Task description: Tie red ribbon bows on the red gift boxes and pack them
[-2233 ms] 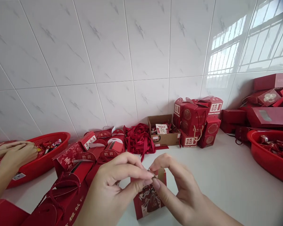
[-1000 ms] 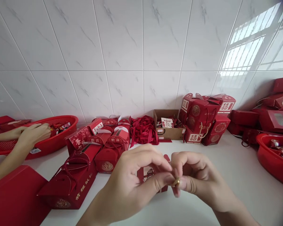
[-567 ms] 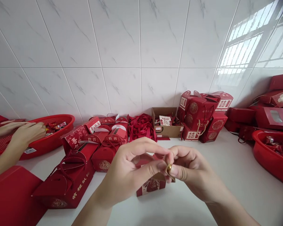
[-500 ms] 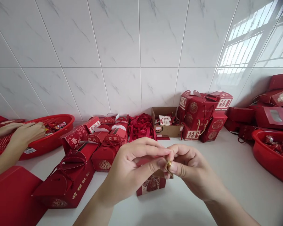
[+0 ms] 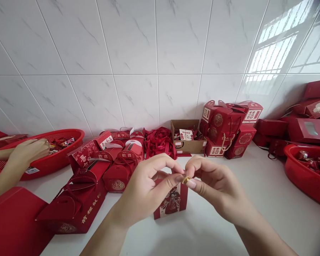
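Observation:
In front of me both hands meet over the white counter at a small shiny gold piece [image 5: 186, 180], too small to name. My left hand [image 5: 146, 192] pinches at its left side with thumb and fingertips. From the right, my right hand [image 5: 218, 188] grips it between thumb and forefinger. Just behind and below my fingers stands a small red box [image 5: 180, 202] with a printed figure on its front; my left hand covers part of it.
Red gift boxes [image 5: 72, 206] stand to the left, with a heap of red ribbon [image 5: 161, 142] behind. A cardboard box [image 5: 190, 146] holds cards. Stacked red boxes [image 5: 224, 124] and a red basin [image 5: 304, 181] of sweets are right. Another person's hands [image 5: 32, 153] work at a red basket [image 5: 66, 156].
My fingertips and the gold piece have moved slightly up and left. More of the printed red box front now shows. A brownish edge beneath the gold piece no longer shows.

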Tool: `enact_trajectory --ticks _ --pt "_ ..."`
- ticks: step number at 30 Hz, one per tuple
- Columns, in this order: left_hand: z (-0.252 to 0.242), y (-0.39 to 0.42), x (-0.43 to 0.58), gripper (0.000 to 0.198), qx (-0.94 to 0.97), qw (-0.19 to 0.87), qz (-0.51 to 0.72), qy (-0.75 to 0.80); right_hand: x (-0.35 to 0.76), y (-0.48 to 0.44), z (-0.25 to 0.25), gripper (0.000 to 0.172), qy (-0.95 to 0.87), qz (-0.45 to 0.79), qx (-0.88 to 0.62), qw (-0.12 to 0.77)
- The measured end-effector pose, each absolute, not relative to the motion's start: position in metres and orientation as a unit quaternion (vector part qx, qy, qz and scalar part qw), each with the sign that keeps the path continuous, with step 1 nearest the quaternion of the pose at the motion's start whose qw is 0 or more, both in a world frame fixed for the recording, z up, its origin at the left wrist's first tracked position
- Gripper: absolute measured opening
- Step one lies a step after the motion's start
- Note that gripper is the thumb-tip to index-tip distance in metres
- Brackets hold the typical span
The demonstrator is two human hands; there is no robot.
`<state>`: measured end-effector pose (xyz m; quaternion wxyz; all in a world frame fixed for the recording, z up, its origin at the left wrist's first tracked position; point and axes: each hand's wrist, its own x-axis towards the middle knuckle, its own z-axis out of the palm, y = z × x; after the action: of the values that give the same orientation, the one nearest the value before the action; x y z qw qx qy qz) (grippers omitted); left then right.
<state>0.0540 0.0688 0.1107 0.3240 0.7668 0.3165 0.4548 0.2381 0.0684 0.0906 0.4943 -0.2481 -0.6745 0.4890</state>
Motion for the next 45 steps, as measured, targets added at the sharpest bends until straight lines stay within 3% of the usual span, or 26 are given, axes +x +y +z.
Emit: enact_trajectory --ticks 9,14,15,18,20,23,25,27,32,45 --pt "0.104 0.078 0.056 0.015 0.759 0.292 0.428 0.395 0.238 0.073 0.092 0.015 -0.679 0.431 -0.296 0.516" --pt "0.095 0.090 0.034 0.057 0.776 0.200 0.300 0.518 0.261 0.073 0.102 0.018 -0.654 0.436 -0.322 0.528" --pt "0.093 0.093 0.030 0.053 0.784 0.185 0.254 0.536 0.267 0.073 0.103 0.019 -0.658 0.418 -0.336 0.528" --pt "0.091 0.101 0.026 0.017 0.789 0.180 0.169 0.562 0.280 0.077 0.103 0.018 -0.693 0.349 -0.384 0.501" --pt "0.092 0.106 0.027 0.007 0.775 0.220 0.213 0.553 0.284 0.082 0.100 0.017 -0.731 0.334 -0.396 0.445" --pt "0.095 0.112 0.031 0.034 0.717 0.303 0.378 0.502 0.281 0.092 0.093 0.017 -0.768 0.348 -0.388 0.372" --pt "0.097 0.113 0.036 0.057 0.674 0.333 0.481 0.451 0.273 0.099 0.090 0.017 -0.763 0.344 -0.384 0.390" --pt "0.097 0.111 0.043 0.063 0.652 0.337 0.548 0.401 0.262 0.106 0.086 0.017 -0.744 0.341 -0.366 0.443" --pt "0.091 0.106 0.059 0.026 0.630 0.314 0.587 0.399 0.244 0.112 0.080 0.018 -0.724 0.359 -0.292 0.512" --pt "0.077 0.097 0.072 0.004 0.727 0.170 0.594 0.299 0.236 0.100 0.078 0.008 -0.709 0.176 -0.326 0.599"
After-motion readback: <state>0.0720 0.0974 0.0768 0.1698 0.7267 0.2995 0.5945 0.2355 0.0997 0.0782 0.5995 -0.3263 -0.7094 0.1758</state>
